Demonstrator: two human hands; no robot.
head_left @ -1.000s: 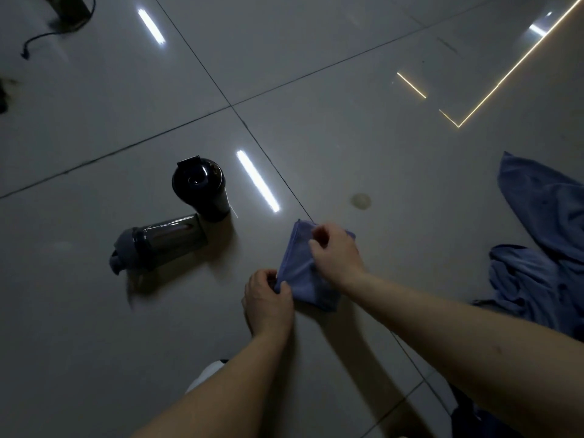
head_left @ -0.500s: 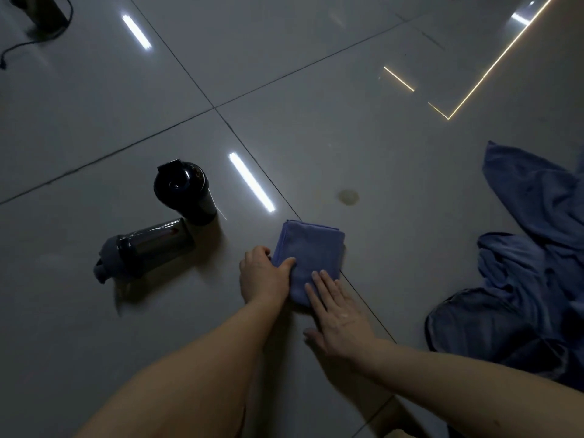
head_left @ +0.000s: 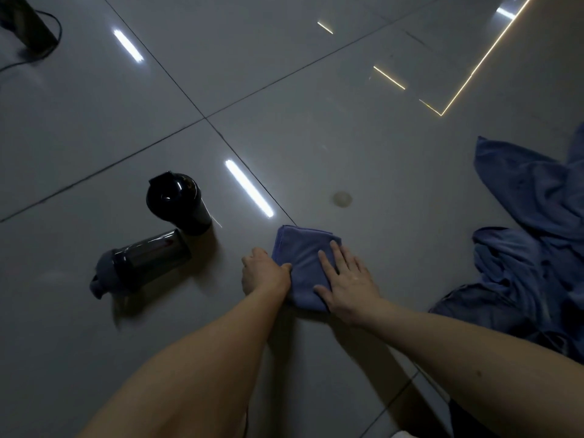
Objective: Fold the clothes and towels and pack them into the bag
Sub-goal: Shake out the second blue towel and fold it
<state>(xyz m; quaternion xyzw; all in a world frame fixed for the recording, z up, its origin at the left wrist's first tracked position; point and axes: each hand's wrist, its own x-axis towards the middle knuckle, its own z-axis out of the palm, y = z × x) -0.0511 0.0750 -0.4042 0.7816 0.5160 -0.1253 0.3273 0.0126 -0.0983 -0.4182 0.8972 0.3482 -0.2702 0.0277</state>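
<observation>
right hand [head_left: 347, 279] moved onto folded towel [head_left: 303, 252], pressing flat, fingers straight | left hand [head_left: 264, 273] pinches its left edge | floor [head_left: 347, 137]

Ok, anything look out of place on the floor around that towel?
Yes. One dark bottle lies tipped on its side left of the folded towel, beside an upright bottle. A round pale spot marks the tile beyond the towel. No puddle shows.

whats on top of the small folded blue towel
The right hand lies flat on the folded towel, fingers straight, covering its near right part. The left hand pinches its left edge, thumb on top. The far part shows nothing on it.
</observation>
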